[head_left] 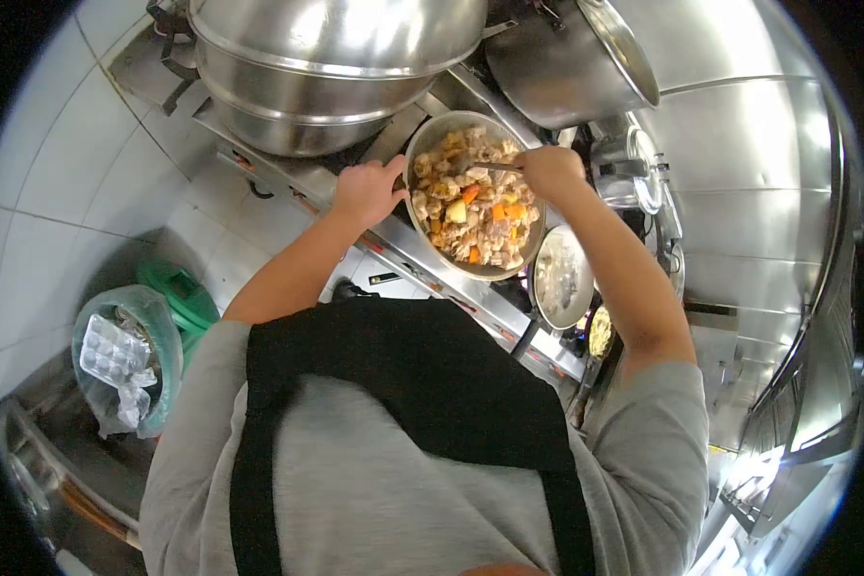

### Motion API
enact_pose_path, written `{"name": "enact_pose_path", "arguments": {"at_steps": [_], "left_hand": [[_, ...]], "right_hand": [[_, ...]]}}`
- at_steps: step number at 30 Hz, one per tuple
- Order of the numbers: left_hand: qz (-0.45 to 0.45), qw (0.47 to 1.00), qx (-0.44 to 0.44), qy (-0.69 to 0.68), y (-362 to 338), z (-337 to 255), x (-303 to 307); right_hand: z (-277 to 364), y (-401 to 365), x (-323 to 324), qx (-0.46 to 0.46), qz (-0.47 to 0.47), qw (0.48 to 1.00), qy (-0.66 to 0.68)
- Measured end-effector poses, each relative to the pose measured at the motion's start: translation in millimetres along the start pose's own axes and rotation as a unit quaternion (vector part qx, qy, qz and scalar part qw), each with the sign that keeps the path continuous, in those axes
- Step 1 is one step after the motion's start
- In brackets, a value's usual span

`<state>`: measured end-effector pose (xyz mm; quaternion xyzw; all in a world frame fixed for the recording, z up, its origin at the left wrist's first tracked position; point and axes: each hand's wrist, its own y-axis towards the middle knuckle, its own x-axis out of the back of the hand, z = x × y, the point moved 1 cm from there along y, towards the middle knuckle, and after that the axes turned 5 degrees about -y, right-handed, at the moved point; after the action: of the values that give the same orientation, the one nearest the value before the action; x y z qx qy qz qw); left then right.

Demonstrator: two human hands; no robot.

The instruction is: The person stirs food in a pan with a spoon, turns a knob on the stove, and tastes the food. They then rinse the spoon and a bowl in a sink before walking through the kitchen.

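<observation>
A wide round pot [531,252] on the stove holds chopped meat [442,182] mixed with orange and pale yellow vegetable chunks [502,211]. My left hand [367,192] is closed at the pot's left edge, thumb by the rim; the part it grips is mostly covered. From the right, my right hand [552,173] reaches over the pot, its fingers wrapped round the thin handle of a cooking spoon [496,166]. The head of that spoon is sunk in the food, so its exact shape is hidden.
Left of the pot stands a large steel steamer [307,96]; a deep steel pot [566,67] is behind. A frying pan [562,278] with pale contents sits close on the right, near a pan of yellow food [600,331]. A lined bin [130,355] stands at lower left.
</observation>
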<state>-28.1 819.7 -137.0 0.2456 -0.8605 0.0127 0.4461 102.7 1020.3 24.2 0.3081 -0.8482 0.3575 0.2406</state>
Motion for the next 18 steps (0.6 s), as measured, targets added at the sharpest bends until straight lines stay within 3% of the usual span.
{"name": "enact_pose_path", "arguments": {"at_steps": [8, 11, 14, 18], "left_hand": [[0.013, 1.000, 0.003, 0.018, -0.2, -3.3, 3.0], [0.024, 0.999, 0.005, 0.023, 1.0, -2.7, 2.1], [0.034, 0.999, 0.005, 0.020, 1.5, -4.0, 4.9], [0.028, 1.000, -0.003, 0.007, 0.0, -3.1, 5.5]], "right_hand": [[-42.6, -63.6, -18.8, -0.066, -0.048, 0.985, 0.151], [-38.6, -94.2, 13.5, -0.111, -0.023, 0.975, 0.189], [-39.1, -97.0, 22.1, -0.043, -0.093, 0.981, 0.166], [-5.6, -72.9, 46.9, -0.020, -0.044, 0.993, 0.105]]}}
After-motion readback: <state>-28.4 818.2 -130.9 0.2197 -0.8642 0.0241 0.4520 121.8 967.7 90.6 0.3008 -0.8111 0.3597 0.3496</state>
